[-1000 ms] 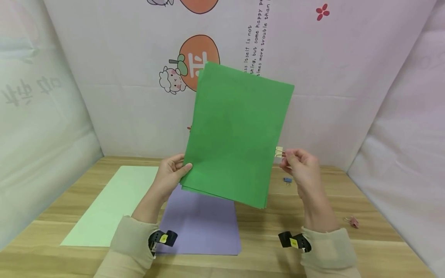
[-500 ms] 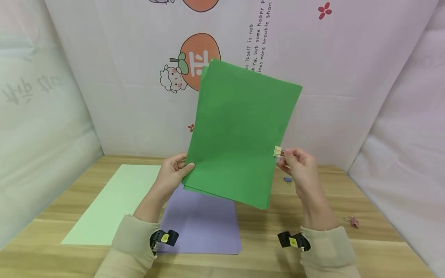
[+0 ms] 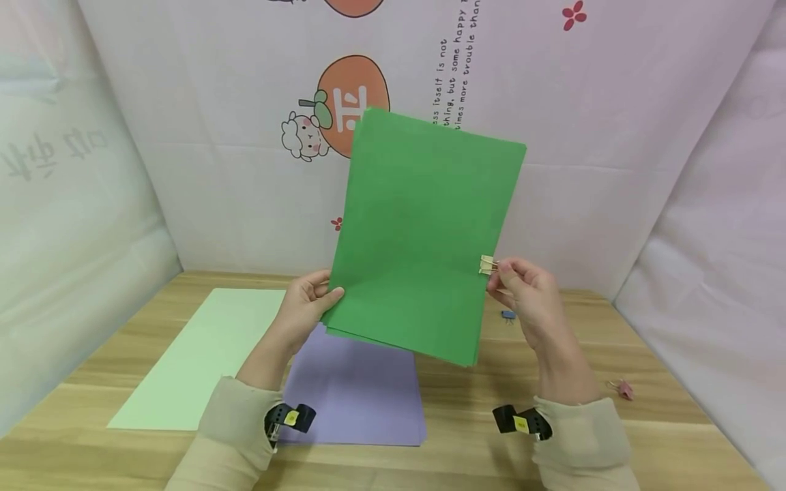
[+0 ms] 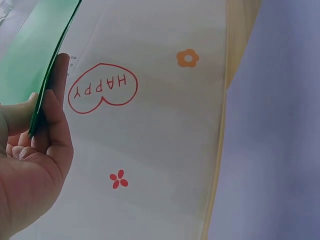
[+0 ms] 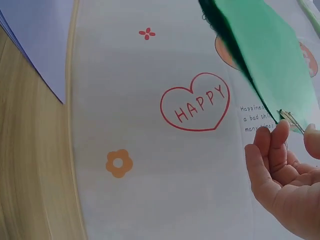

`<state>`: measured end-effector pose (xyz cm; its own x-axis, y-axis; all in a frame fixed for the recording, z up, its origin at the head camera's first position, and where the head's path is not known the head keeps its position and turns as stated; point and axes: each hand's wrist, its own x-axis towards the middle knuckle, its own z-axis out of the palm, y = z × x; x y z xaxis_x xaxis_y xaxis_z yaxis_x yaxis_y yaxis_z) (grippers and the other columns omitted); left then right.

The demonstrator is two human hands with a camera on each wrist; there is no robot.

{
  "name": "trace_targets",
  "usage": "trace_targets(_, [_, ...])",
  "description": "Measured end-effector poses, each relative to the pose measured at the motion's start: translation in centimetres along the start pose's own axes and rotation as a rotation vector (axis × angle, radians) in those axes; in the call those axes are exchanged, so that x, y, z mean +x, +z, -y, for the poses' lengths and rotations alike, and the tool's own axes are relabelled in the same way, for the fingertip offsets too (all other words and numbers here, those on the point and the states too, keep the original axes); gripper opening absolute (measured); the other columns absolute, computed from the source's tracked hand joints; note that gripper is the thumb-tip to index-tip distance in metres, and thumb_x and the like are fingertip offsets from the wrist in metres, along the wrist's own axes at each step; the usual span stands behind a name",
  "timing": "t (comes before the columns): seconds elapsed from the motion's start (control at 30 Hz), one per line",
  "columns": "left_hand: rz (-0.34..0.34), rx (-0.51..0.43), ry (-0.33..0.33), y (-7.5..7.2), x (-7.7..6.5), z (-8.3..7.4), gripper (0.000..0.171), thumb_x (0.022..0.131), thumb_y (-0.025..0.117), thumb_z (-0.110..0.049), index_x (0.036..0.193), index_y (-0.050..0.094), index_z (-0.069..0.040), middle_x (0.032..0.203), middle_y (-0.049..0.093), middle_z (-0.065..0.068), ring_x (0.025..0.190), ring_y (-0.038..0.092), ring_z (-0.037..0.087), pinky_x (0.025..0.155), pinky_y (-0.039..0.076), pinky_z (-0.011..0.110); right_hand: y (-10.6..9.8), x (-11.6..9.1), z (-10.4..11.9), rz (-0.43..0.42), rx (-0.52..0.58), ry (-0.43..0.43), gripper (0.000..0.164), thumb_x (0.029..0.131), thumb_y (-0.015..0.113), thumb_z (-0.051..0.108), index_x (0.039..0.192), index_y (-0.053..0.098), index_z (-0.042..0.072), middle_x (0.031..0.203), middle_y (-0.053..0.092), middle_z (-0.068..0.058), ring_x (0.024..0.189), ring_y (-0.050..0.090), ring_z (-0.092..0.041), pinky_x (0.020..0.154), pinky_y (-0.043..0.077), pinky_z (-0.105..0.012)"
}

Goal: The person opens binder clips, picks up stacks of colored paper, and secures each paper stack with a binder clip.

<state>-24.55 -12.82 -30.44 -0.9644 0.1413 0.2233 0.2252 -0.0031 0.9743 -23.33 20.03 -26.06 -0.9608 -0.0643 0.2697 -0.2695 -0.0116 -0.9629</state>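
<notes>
A stack of green paper sheets [image 3: 424, 232] is held up, tilted, above the table, its layers slightly fanned at the left and bottom edges. My left hand [image 3: 301, 307] grips its lower left edge, thumb in front and fingers behind, as the left wrist view also shows. At the right edge, a pale yellow binder clip [image 3: 487, 264] overlaps the sheets. My right hand [image 3: 533, 296] pinches the clip's wire handles [image 5: 291, 120] between thumb and fingers. Below the green stack lie purple sheets [image 3: 356, 402], partly covered by it in the head view.
Pale green paper [image 3: 184, 368] lies at the left of the wooden table [image 3: 491, 470]. A blue binder clip [image 3: 508, 315] rests behind my right wrist, and a pink one [image 3: 625, 390] lies farther right. A printed white cloth [image 3: 583, 218] stands behind.
The yellow clip has moved left, from the very edge of the green sheets to farther over them. The green stack shifted right, then slightly back left; the left hand kept its grip.
</notes>
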Motion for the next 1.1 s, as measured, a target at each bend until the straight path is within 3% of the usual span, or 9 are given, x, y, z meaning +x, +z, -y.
trace_targets(0.23, [0.017,0.001,0.003,0.0,0.0,-0.1,0.038,0.092,0.055,-0.005,0.129,0.050,-0.001,0.104,0.069,0.011,0.077,0.069,0.012,0.073,0.056,0.029,-0.4,-0.1,0.3,0.015,0.021,-0.004,0.032,0.092,0.054,0.032,0.100,0.053,0.001,0.086,0.056,0.002,0.093,0.054,-0.012,0.090,0.047,-0.019])
trace_targets(0.6, [0.065,0.043,0.058,0.7,0.0,-0.3,0.036,0.091,0.056,-0.004,0.127,0.052,-0.001,0.108,0.065,0.021,0.078,0.069,0.011,0.074,0.056,0.028,-1.3,-0.5,1.0,-0.010,0.112,-0.039,0.025,0.089,0.059,0.028,0.099,0.058,0.005,0.088,0.058,0.000,0.090,0.058,-0.009,0.088,0.048,-0.018])
trace_targets(0.97, [0.128,0.128,0.073,1.9,-0.5,-0.4,0.036,0.089,0.059,-0.005,0.125,0.054,-0.003,0.106,0.067,0.021,0.082,0.068,0.011,0.074,0.055,0.024,-2.6,-0.7,1.2,-0.033,0.215,-0.097,0.013,0.087,0.062,0.021,0.093,0.066,0.010,0.087,0.059,0.000,0.085,0.058,-0.008,0.085,0.050,-0.019])
trace_targets(1.1, [0.120,0.153,0.080,2.6,-0.7,-0.4,0.035,0.088,0.060,-0.006,0.124,0.056,-0.005,0.105,0.068,0.018,0.082,0.069,0.012,0.073,0.055,0.025,-3.0,-0.7,1.2,-0.045,0.237,-0.101,0.012,0.087,0.062,0.020,0.093,0.066,0.010,0.086,0.061,0.001,0.085,0.059,-0.008,0.084,0.051,-0.018])
